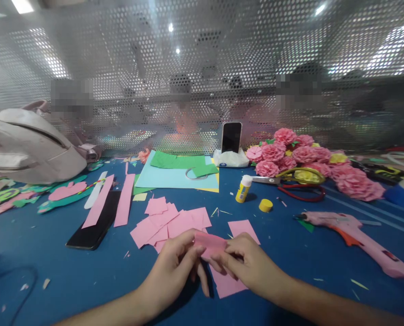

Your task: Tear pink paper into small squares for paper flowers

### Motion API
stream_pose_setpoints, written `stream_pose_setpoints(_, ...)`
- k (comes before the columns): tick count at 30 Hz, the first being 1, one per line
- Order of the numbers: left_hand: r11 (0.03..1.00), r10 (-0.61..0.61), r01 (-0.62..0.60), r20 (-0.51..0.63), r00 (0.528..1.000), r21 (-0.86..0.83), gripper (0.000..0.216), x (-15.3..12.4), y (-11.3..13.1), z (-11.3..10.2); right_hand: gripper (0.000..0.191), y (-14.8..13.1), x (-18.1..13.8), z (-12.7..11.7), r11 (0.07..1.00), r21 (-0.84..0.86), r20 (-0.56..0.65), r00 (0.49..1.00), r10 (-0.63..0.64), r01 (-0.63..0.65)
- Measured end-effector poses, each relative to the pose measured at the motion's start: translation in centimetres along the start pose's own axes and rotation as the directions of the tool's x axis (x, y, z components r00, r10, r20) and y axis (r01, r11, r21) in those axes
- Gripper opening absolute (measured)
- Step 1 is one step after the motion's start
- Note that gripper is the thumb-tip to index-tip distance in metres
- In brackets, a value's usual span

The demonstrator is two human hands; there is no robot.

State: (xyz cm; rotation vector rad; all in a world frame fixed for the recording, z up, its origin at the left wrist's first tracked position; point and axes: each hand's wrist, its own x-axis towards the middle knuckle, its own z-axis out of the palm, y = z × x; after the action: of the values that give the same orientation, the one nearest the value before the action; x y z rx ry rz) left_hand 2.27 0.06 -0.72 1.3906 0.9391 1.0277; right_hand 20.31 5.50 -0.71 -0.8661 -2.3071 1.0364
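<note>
Between my two hands is a small piece of pink paper (pixel 211 243), which looks folded or bent. My left hand (pixel 175 265) pinches its left end, and my right hand (pixel 247 262) grips the right end with closed fingers. Beneath them lies another pink paper square (pixel 227 284), partly hidden by my fingers. Just beyond my left hand spreads a loose heap of pink paper squares (pixel 170 221). One more pink square (pixel 244 229) lies behind my right hand.
An uncapped glue stick (pixel 243 189) stands near its yellow cap (pixel 266 205). To the right are scissors (pixel 302 179), a pink glue gun (pixel 351 233) and pink paper flowers (pixel 286 151). Leftward lie a black phone (pixel 96 231), pink strips (pixel 124 199) and a backpack (pixel 35 145). A perforated metal panel (pixel 137 68) rises behind.
</note>
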Motion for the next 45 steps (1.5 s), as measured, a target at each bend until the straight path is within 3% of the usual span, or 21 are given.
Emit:
stream_pose_setpoints(9,1.000,0.001,0.000,0.024,1.000,-0.028,0.027,0.44,0.01,-0.27,0.053,0.08,0.30,0.02,0.960,0.223,0.061,0.985,0.161,-0.171)
stream_pose_setpoints(15,1.000,-0.022,0.023,0.052,0.998,-0.012,0.029,0.39,0.28,-0.02,0.063,-0.44,0.32,-0.34,0.976,0.197,-0.062,0.993,0.105,-0.091)
stream_pose_setpoints(21,0.999,-0.040,0.040,0.056,0.998,0.011,0.030,0.30,0.00,-0.07,0.059,-0.14,0.08,-0.17,0.952,0.262,0.004,0.987,0.163,-0.159)
stream_pose_setpoints(26,0.998,-0.055,0.054,0.060,0.997,0.023,0.028,0.30,0.00,-0.06,0.051,0.03,0.48,-0.41,0.952,0.275,-0.023,0.989,0.149,-0.137)
stream_pose_setpoints(31,0.997,-0.048,0.043,0.092,0.995,0.058,0.027,0.10,0.20,0.14,0.056,-0.56,0.17,-0.57,0.977,0.207,-0.085,0.994,0.072,-0.053)
stream_pose_setpoints(35,0.998,-0.038,0.032,0.100,0.994,0.060,0.028,0.17,0.29,0.20,0.061,-0.62,-0.19,-0.33,0.961,0.266,-0.090,0.990,0.107,-0.079)
stream_pose_setpoints(40,0.998,-0.044,0.041,0.085,0.995,0.038,0.027,0.26,0.14,0.14,0.058,-0.63,0.10,-0.51,0.972,0.222,-0.134,0.985,0.110,-0.078)
stream_pose_setpoints(43,0.999,-0.044,0.043,0.075,0.996,0.014,0.027,0.30,-0.01,0.00,0.049,-0.43,0.37,-0.61,0.963,0.249,-0.112,0.985,0.130,-0.099)
stream_pose_setpoints(45,1.000,-0.020,0.021,0.049,0.999,-0.007,0.027,0.36,-0.08,-0.12,0.042,-0.22,0.47,-0.47,0.948,0.286,-0.033,0.988,0.153,-0.138)
